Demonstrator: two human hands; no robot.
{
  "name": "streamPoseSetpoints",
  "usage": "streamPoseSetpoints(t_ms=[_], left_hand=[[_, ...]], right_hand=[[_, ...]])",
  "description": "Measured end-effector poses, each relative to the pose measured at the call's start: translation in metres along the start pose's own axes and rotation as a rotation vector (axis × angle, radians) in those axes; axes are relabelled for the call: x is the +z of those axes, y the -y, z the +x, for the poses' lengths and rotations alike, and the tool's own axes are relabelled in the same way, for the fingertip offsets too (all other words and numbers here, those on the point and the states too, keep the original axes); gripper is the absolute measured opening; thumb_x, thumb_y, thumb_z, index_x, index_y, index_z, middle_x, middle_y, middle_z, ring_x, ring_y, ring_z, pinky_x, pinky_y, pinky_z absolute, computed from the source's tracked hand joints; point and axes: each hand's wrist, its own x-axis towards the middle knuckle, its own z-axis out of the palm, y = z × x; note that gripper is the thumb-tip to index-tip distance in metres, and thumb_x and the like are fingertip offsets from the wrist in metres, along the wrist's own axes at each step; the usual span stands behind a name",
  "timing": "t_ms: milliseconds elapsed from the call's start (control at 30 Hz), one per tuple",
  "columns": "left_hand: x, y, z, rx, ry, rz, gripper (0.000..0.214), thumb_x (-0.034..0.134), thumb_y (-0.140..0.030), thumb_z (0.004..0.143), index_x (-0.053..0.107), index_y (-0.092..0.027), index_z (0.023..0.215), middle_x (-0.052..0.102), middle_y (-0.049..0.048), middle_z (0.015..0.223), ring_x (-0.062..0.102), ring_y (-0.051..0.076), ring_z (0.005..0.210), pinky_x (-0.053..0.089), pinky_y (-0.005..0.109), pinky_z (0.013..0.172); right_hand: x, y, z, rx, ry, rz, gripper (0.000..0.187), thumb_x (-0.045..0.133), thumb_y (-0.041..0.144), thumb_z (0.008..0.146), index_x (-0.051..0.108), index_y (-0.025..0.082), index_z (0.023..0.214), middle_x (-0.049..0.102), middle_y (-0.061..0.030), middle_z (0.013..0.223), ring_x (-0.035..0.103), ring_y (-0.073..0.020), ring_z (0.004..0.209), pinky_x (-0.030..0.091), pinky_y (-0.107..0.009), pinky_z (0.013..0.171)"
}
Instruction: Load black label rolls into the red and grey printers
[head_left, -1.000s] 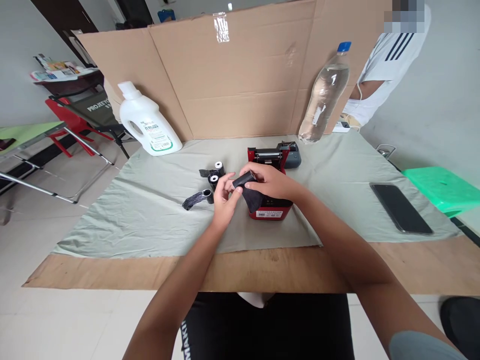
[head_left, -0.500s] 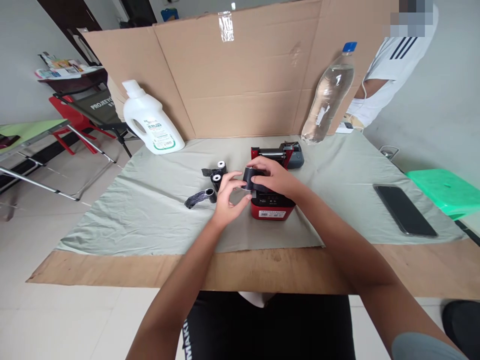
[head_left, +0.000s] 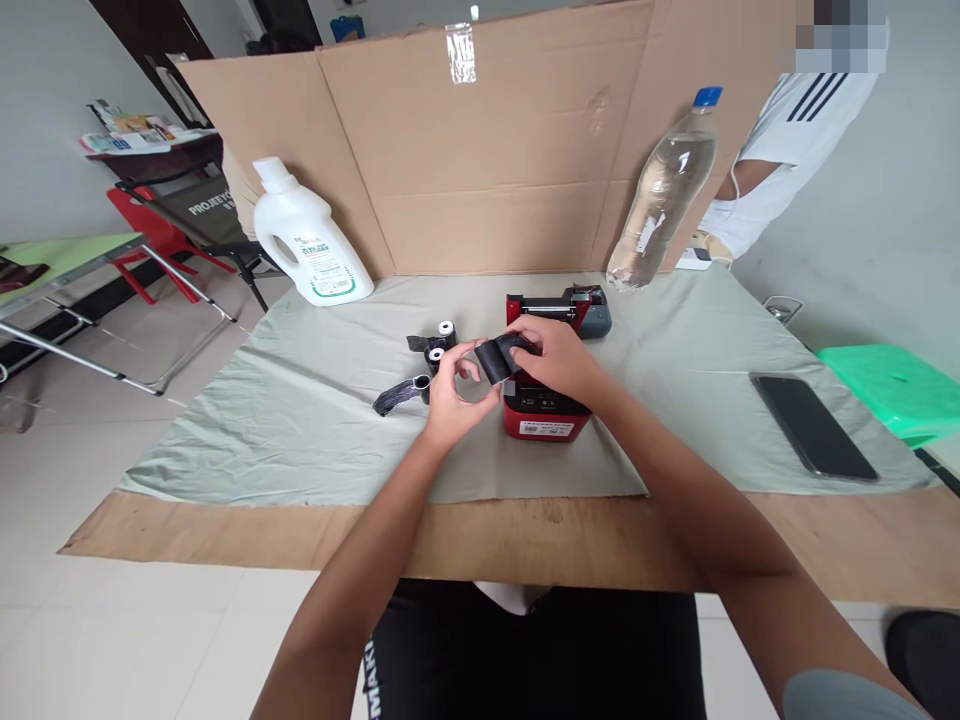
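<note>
Between my hands is a black ribbon roll [head_left: 492, 362], held over a red and black label printer [head_left: 546, 424] whose top is open. My left hand [head_left: 455, 398] grips the roll's ends between thumb and fingers. My right hand [head_left: 559, 355] is closed on the black ribbon at the roll's right side; its fingertips are partly hidden. To the left of my left hand, two black ribbon rolls with white cores [head_left: 437, 356] lie on the cloth. Nearer to me is a core with a loose crumpled strip of ribbon [head_left: 394, 397].
A white detergent bottle [head_left: 319, 255] and a clear water bottle [head_left: 664, 200] lean against the cardboard panel [head_left: 480, 140] behind. On the right of the cloth lies a phone [head_left: 813, 425]. Past the table edge stand a green stool [head_left: 889, 385] and a person in white [head_left: 780, 150].
The roll has tilted and shifted slightly left, and a strip of ribbon now shows between it and my right hand. The whole view has moved a little.
</note>
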Motion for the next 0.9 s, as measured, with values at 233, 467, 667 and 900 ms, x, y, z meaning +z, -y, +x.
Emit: streamPoseSetpoints(t_ms=[233, 467, 667, 900], left_hand=[[0.000, 0.006, -0.003, 0.032, -0.053, 0.133, 0.067, 0.080, -0.029, 0.083, 0.049, -0.024, 0.142, 0.071, 0.0115, 0.133, 0.066, 0.012, 0.077, 0.059, 0.034, 0.081], [-0.001, 0.006, -0.007, 0.118, -0.033, 0.306, 0.064, 0.077, -0.027, 0.082, 0.052, -0.022, 0.141, 0.072, 0.0121, 0.134, 0.068, 0.017, 0.080, 0.057, 0.038, 0.087], [0.002, 0.005, -0.010, 0.145, -0.069, 0.345, 0.055, 0.075, -0.027, 0.085, 0.056, -0.024, 0.137, 0.075, 0.0100, 0.128, 0.066, 0.019, 0.080, 0.053, 0.038, 0.087], [0.031, 0.010, -0.026, -0.179, -0.186, 0.006, 0.072, 0.074, -0.034, 0.089, 0.039, -0.022, 0.151, 0.052, 0.0186, 0.147, 0.061, 0.018, 0.092, 0.053, 0.033, 0.075]], right_hand=[[0.010, 0.020, -0.010, -0.042, 0.089, -0.110, 0.020, 0.058, 0.027, 0.096, 0.075, 0.020, 0.095, 0.073, -0.0051, 0.091, 0.062, -0.0177, 0.077, 0.046, -0.033, 0.075], [0.018, 0.014, -0.009, 0.057, 0.069, -0.036, 0.011, 0.064, 0.022, 0.088, 0.069, 0.021, 0.097, 0.064, -0.0014, 0.089, 0.057, -0.0170, 0.076, 0.045, -0.033, 0.074], [0.026, 0.019, -0.012, 0.051, 0.056, -0.220, 0.010, 0.066, 0.025, 0.087, 0.057, 0.022, 0.083, 0.060, -0.0026, 0.086, 0.054, -0.0184, 0.076, 0.039, -0.033, 0.070], [0.024, 0.039, 0.022, 0.056, -0.036, -0.364, 0.011, 0.067, 0.022, 0.083, 0.058, 0.021, 0.089, 0.065, -0.0036, 0.080, 0.057, -0.0205, 0.073, 0.040, -0.034, 0.070]])
